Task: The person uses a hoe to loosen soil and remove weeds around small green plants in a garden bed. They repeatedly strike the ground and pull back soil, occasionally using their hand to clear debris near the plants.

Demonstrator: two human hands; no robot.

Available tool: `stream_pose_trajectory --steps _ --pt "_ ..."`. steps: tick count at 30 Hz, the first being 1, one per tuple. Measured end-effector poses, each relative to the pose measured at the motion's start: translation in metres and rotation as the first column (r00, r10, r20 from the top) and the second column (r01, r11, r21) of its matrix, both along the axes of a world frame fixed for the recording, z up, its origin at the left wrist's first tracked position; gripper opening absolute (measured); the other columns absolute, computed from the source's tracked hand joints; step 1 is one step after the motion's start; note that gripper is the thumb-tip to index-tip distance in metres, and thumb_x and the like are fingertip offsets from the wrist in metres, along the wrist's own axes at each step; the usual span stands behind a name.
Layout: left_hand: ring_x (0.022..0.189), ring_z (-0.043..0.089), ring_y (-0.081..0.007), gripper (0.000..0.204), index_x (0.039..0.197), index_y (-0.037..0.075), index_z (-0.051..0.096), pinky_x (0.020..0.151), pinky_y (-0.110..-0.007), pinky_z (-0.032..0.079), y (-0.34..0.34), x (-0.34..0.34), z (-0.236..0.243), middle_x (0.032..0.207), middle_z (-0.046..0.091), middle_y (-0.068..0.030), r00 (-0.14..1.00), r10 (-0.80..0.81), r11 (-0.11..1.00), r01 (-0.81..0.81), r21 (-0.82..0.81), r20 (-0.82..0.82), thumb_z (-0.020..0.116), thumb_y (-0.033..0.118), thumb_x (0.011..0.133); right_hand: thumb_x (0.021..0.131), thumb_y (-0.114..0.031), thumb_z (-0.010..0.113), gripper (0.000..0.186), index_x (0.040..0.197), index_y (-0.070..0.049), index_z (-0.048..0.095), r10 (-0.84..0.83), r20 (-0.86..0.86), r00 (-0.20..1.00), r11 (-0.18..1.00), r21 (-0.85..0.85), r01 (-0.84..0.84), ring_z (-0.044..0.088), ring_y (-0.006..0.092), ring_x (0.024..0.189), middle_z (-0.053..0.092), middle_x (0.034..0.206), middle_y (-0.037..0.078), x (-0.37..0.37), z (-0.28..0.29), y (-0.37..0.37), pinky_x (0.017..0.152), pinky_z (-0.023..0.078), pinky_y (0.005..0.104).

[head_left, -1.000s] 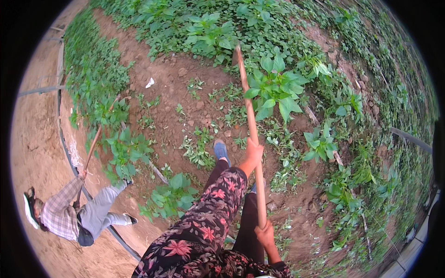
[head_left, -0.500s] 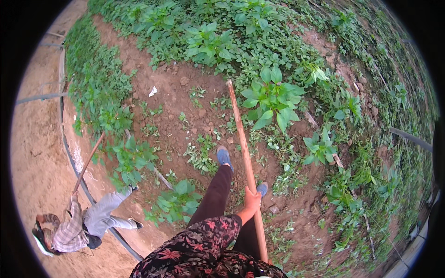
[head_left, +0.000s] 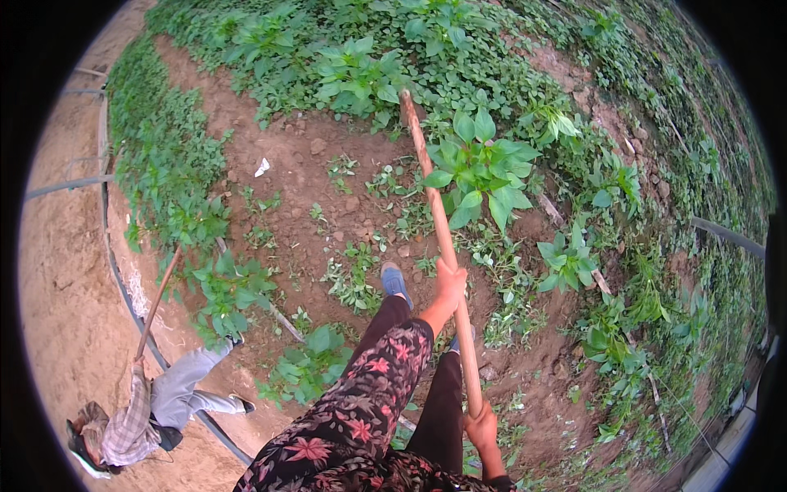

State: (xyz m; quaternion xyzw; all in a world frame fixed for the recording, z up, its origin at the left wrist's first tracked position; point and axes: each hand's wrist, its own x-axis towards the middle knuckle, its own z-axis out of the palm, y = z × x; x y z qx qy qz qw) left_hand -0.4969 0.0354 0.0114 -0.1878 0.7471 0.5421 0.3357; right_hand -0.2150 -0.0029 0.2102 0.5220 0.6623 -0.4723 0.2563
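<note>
My left hand is closed around the middle of a long wooden tool handle. Lower down, my right hand wraps round the same handle close to its near end. The handle slants away from me, its far end at the edge of the green growth; I cannot make out the tool's head there. A broad-leaved green plant stands just right of the shaft. Small low weeds grow in the brown soil left of it, near my blue shoe.
Dense low greenery covers the far ground, with more leafy plants to the right. At the left, another person holds a long stick beside a dark hose. A white scrap lies on the soil.
The tool's far end has moved away from me. My left hand is farther forward, and my right hand has come into view on the handle's near end.
</note>
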Motion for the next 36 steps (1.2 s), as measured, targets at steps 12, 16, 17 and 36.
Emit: stream_pose_trajectory --steps 12,16,17,36 --pt "0.041 0.046 -0.0156 0.038 0.105 0.008 0.032 0.033 -0.03 0.037 0.008 0.017 0.01 0.064 0.047 -0.0056 0.99 -0.07 0.996 0.064 0.056 0.118 0.059 0.006 0.077 0.068 -0.024 0.063 0.037 0.095 -0.002 0.048 0.02 0.025 0.999 0.99 0.137 -0.024 0.06 0.0458 0.073 0.06 0.074 0.028 0.02 -0.006 -0.037 0.067 0.049 0.0507" --pt "0.043 0.049 -0.0176 0.038 0.105 0.004 0.034 0.037 -0.032 0.04 0.018 0.008 0.012 0.063 0.049 -0.0072 0.992 -0.101 0.994 0.097 0.048 0.08 0.059 0.007 0.077 0.068 -0.023 0.063 0.034 0.09 -0.003 0.048 0.008 0.117 0.993 0.991 0.13 -0.023 0.06 0.0457 0.071 0.06 0.073 0.027 -0.001 -0.008 -0.016 0.067 0.049 0.0509" --pt "0.044 0.049 -0.0174 0.038 0.106 0.004 0.034 0.037 -0.033 0.04 0.022 0.017 0.016 0.062 0.049 -0.0072 0.989 -0.081 0.995 0.074 0.059 0.126 0.059 0.008 0.077 0.068 -0.02 0.063 0.03 0.088 -0.002 0.049 -0.01 0.112 0.994 0.988 0.153 -0.007 0.06 0.0452 0.072 0.06 0.074 0.027 -0.002 -0.002 -0.014 0.066 0.049 0.05" --pt "0.046 0.053 -0.0176 0.04 0.107 0.005 0.034 0.037 -0.033 0.04 -0.058 0.085 0.06 0.062 0.051 -0.0078 0.972 -0.152 0.981 0.17 -0.09 0.18 0.06 0.011 0.077 0.06 -0.014 0.069 0.034 0.086 -0.001 0.051 -0.15 0.073 0.986 0.989 0.002 0.15 0.062 0.0334 0.065 0.058 0.066 0.02 0.067 0.068 -0.087 0.062 0.048 0.041"
